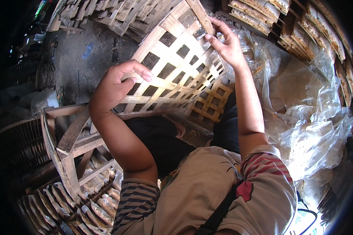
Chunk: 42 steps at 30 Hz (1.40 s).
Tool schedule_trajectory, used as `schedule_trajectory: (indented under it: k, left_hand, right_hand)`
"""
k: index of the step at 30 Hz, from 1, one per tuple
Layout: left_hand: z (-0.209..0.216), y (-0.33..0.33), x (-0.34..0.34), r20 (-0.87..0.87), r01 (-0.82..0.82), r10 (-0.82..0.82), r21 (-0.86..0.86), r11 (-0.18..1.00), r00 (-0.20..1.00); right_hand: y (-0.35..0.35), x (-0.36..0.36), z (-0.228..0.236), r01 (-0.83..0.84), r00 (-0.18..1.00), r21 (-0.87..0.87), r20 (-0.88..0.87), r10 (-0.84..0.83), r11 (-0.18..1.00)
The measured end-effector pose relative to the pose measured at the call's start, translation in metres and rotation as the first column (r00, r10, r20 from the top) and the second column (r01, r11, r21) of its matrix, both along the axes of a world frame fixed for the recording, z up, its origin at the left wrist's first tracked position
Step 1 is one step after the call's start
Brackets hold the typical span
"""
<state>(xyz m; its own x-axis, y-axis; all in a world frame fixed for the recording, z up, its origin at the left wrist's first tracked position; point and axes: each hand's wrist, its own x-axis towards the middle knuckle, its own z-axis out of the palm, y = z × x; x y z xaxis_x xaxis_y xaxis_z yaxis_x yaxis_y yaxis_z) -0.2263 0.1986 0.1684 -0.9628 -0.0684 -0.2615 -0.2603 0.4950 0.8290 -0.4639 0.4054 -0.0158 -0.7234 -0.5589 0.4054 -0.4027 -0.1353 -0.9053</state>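
Observation:
A woven bamboo lattice tray (172, 49) with a wooden frame stands tilted in front of me, above my lap. My left hand (119, 80) is at its left side, the thumb and fingers closed around a bamboo strip at the edge. At the tray's far right corner, my right hand (228, 46) grips the wooden frame bar (201, 16), thumb on the near side. Below the tray's right end shows another stretch of open bamboo weave (211, 101); whether it belongs to the same tray I cannot tell.
Stacked slatted trays (110, 15) stand at the far left. Layered trays with a pale, crusty filling (255, 15) are at the far right. Crumpled clear plastic sheeting (306, 117) spreads along my right. A wooden frame (68, 172) and rows of wrapped flat packets (47, 203) lie at my left.

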Motion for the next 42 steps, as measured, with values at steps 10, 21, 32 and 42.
schedule_trajectory:
  k: [10, 21, 32, 42]
  left_hand:
    - [-0.001, 0.001, 0.004, -0.022, -0.009, 0.009, -0.029, 1.000, 1.000]
    - [-0.004, -0.007, 0.000, -0.047, 0.015, -0.017, -0.048, 0.999, 0.999]
    - [0.002, -0.003, -0.003, 0.011, -0.023, 0.024, -0.058, 0.998, 1.000]
    - [0.002, -0.004, -0.001, 0.003, -0.026, 0.026, -0.059, 0.998, 1.000]
  right_hand:
    - [-0.002, 0.014, -0.008, 0.219, 0.909, 0.093, -0.381, -0.168, 0.971]
    - [0.015, 0.015, -0.046, 0.121, 0.992, 0.278, -0.074, -0.105, 0.953]
    - [0.018, 0.011, -0.071, 0.200, 0.977, 0.330, -0.136, -0.163, 0.923]
    - [0.023, 0.022, -0.066, 0.171, 0.981, 0.444, 0.009, -0.195, 0.880]
